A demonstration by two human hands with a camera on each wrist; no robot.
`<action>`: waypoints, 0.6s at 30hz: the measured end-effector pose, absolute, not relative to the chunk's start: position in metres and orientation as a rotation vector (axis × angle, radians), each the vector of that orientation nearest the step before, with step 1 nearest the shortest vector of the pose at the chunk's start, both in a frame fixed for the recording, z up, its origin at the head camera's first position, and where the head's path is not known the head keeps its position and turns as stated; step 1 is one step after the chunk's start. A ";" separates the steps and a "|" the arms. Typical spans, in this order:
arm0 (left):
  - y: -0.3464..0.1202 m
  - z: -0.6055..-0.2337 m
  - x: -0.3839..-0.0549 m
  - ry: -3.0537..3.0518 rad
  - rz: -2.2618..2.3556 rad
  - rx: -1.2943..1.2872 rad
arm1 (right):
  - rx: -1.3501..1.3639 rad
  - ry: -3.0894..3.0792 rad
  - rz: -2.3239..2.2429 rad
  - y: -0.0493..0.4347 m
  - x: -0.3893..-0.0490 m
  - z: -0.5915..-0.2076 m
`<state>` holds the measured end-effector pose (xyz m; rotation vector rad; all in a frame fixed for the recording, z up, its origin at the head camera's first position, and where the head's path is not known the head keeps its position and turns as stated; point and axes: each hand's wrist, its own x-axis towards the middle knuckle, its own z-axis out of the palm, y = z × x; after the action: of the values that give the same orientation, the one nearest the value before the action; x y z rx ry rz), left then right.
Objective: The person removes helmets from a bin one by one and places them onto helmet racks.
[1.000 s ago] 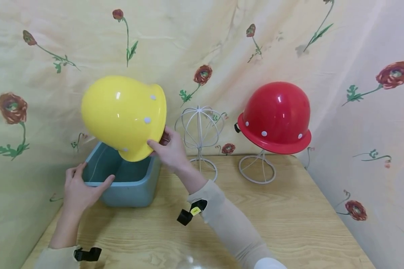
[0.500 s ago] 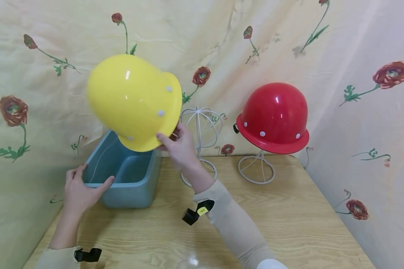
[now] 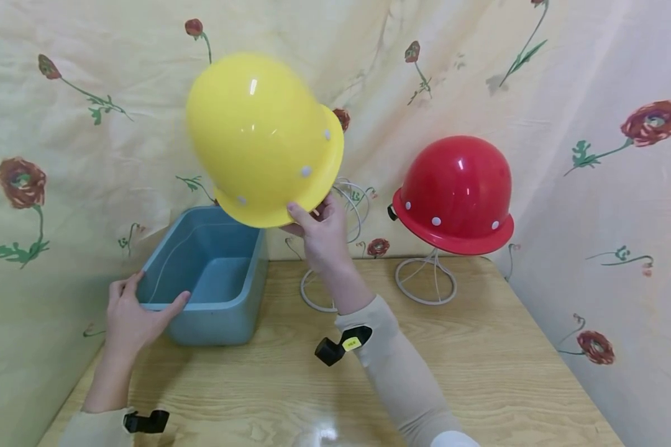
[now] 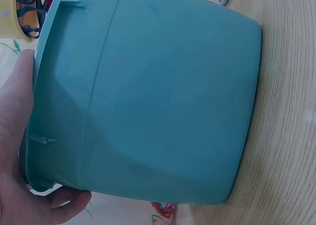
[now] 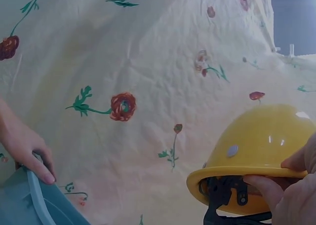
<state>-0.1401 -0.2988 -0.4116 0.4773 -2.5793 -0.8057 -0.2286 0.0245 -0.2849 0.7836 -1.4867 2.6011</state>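
The right hand (image 3: 327, 239) keeps a clenched grip on the brim of the yellow helmet (image 3: 257, 136), thumb on the outer face and fingers tucked beneath. The helmet is in the air, clear of the worktop (image 3: 481, 347), left of centre, its crown tilted up and to the left. The right wrist view shows a black strap (image 5: 217, 200) under its brim.

The left hand (image 3: 136, 320) has its grip around the rim of the blue bin (image 3: 212, 326) at the near left corner, the thumb lying along the near edge. The bin stands upright on the left of the worktop, and part of its inner floor shows.

Right of the bin is a white wire stand (image 3: 312, 304), partly hidden by the yellow helmet and the right hand. Farther right, a red helmet (image 3: 455, 192) sits slightly tilted on a second wire stand (image 3: 427, 303), near the worktop's far edge. Behind everything hangs a pale cloth (image 3: 117, 37) printed with red flowers. Each beige sleeve (image 3: 402, 379) carries a black wrist camera (image 3: 330, 351).
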 end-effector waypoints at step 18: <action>-0.300 -0.413 -0.142 -2.586 -0.793 0.479 | 0.626 -1.215 2.677 0.041 -0.230 -0.278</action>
<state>-0.1415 -0.2999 -0.4132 0.4793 -2.5863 -0.7926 -0.2296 0.0414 -0.2779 0.6256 -1.2155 2.6773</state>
